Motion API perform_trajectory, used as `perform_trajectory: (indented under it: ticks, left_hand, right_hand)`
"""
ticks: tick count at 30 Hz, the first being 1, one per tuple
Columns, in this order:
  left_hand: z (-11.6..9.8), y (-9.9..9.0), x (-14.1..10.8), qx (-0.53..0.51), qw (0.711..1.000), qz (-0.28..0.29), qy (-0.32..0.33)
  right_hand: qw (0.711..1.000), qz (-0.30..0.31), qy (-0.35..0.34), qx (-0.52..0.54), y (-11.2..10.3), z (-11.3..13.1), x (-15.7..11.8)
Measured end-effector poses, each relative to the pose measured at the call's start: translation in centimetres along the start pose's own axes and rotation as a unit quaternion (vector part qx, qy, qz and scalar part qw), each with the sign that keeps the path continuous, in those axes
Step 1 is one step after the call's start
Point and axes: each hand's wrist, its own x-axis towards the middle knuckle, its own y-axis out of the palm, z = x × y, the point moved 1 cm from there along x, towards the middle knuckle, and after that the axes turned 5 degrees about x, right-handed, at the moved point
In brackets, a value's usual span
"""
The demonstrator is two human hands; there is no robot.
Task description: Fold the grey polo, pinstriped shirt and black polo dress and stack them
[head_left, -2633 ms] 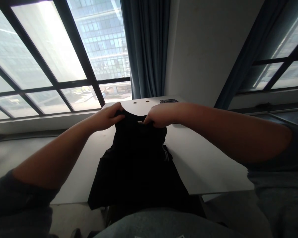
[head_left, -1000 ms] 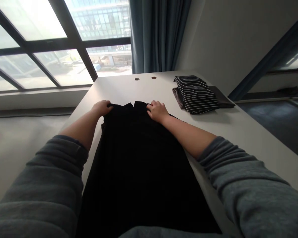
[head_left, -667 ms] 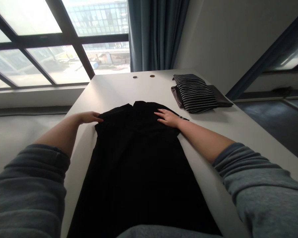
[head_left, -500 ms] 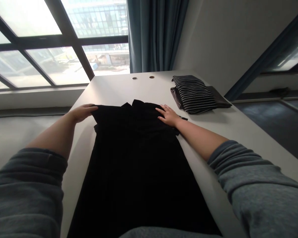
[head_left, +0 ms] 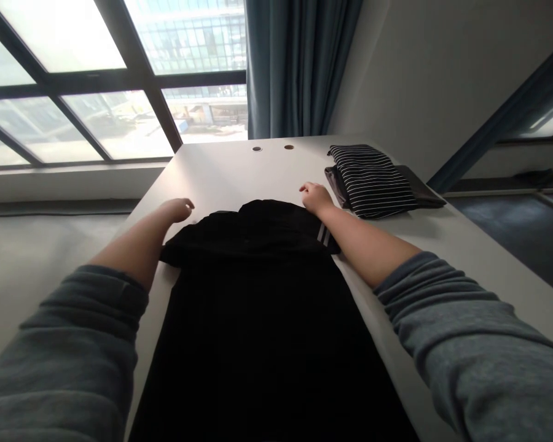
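Note:
A black garment (head_left: 262, 331) lies lengthwise on the white table (head_left: 212, 172), its far part bunched into folds, with pale stripes near its right corner. My left hand (head_left: 179, 210) is just beyond the garment's far left part, fingers loosely bent and no cloth visible in them. Past the far right edge, my right hand (head_left: 316, 197) has its fingers loosely curled, also with no cloth visible between them. The right wrist is beside the striped corner. Thumb and palm of the left hand are mostly hidden.
Folded clothes lie at the table's back right: a black one with white stripes (head_left: 373, 181) over dark grey cloth (head_left: 419, 187). Two round holes (head_left: 257, 149) are near the table's far edge. A blue curtain (head_left: 295, 67) and windows (head_left: 203, 113) stand behind.
Both hands have come off the black garment; the left moved right, the right slightly farther away. The garment's far part has dropped nearer and bunched, exposing pale stripes on the right.

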Motion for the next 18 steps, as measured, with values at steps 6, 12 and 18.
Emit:
perform_trajectory:
  ticks: [6,12,18]
  left_hand:
    - [-7.0,2.9,3.4,0.039,0.996,0.07,-0.027]
    - [-8.0,2.1,1.7,-0.115,0.949,0.285,0.074]
    - [-6.6,2.3,4.2,-0.174,0.985,0.005,0.02]
  right_hand:
    - [0.977,0.214,0.011,0.022,1.5,8.3,4.2]
    - [0.913,0.4,-0.024,0.07,2.4,8.8,4.1]
    - [0.97,0.174,-0.061,0.161,2.1,5.9,5.0]
